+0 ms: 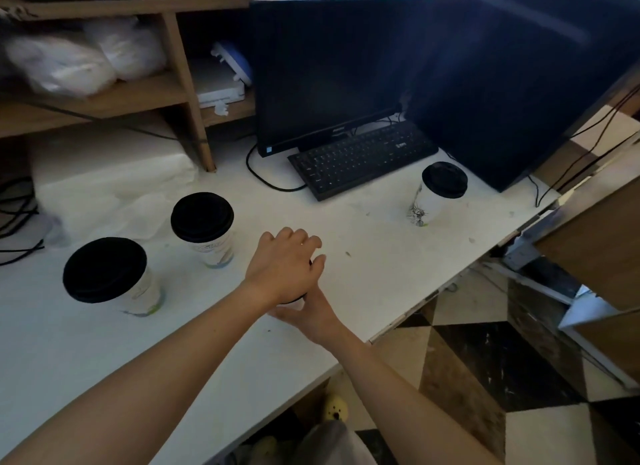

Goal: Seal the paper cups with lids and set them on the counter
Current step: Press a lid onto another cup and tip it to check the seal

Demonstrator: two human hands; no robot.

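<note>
Paper cup (295, 302) upright near desk's (367, 257) front edge, mostly hidden (sliver of wall shows). Left hand (284, 267) on top, fingers curled over rim; right hand (310, 314) grips wall beneath. Axis vertical: press straight down.

Matt white counter (381, 274) beneath the fingers (298, 238); leftward, paper cups (216, 250) with matt black plastic lids (202, 217); wooden shelving (180, 70) beyond.

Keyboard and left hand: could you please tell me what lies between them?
Just bare counter separates the keyboard and left hand, per the head view.
</note>
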